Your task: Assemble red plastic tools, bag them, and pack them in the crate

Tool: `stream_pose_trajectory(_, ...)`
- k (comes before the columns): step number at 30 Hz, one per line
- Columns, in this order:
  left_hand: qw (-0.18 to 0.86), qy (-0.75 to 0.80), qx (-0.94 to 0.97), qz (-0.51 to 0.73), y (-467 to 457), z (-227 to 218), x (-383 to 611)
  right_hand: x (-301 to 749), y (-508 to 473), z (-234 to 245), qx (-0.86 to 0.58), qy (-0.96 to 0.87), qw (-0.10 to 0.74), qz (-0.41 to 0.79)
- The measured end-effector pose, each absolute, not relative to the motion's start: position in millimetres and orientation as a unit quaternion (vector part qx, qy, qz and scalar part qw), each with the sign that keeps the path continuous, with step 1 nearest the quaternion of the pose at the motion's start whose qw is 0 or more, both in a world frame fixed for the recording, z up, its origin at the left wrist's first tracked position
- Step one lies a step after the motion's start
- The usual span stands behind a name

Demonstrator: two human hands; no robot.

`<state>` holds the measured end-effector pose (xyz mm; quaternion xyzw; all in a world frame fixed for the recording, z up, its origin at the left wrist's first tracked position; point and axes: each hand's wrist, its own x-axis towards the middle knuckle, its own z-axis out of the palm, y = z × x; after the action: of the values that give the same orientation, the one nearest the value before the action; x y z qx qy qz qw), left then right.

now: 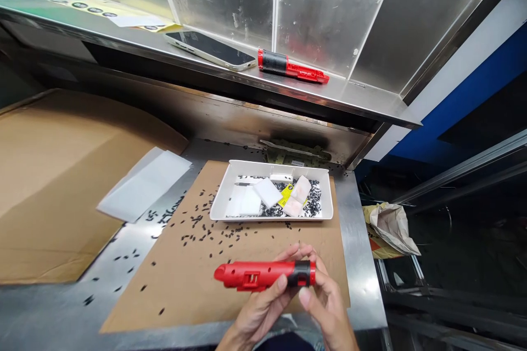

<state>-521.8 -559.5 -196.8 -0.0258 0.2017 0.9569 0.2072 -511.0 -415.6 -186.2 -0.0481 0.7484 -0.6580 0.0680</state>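
On our side of the tray (221,197), our left hand (263,310) and right hand (328,307) grasp a red tool (263,274); beyond the tray lies a phone (211,50).

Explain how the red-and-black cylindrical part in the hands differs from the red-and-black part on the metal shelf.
The held part is in the left hand and right hand; the shelf part lies on the metal shelf. The held part's narrow end points left in view, the shelf part's right. Both are red and black.
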Motion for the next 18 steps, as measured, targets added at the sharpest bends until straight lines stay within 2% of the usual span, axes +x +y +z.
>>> stream_pose_trajectory(3,0.241,0.140,-0.008,0.960,-557.3,-196.5,-524.8,-513.8,-417.6,-184.6,-0.067,0.788,0.021,-0.611)
stream_pose_trajectory(8,0.265,0.073,-0.017,0.961,-552.8,-188.8,-529.0,-517.1,-417.2,-180.1,-0.144,0.841,-0.193,-0.484)
stream_pose_trajectory(10,0.273,0.069,-0.020,0.959,-551.9,-186.3,-529.5,-517.1,-416.8,-177.7,-0.164,0.842,-0.243,-0.453)
stream_pose_trajectory(18,0.289,0.051,-0.026,0.956,-551.8,-198.1,-527.7,-516.6,-419.0,-175.4,-0.167,0.849,-0.292,-0.407)
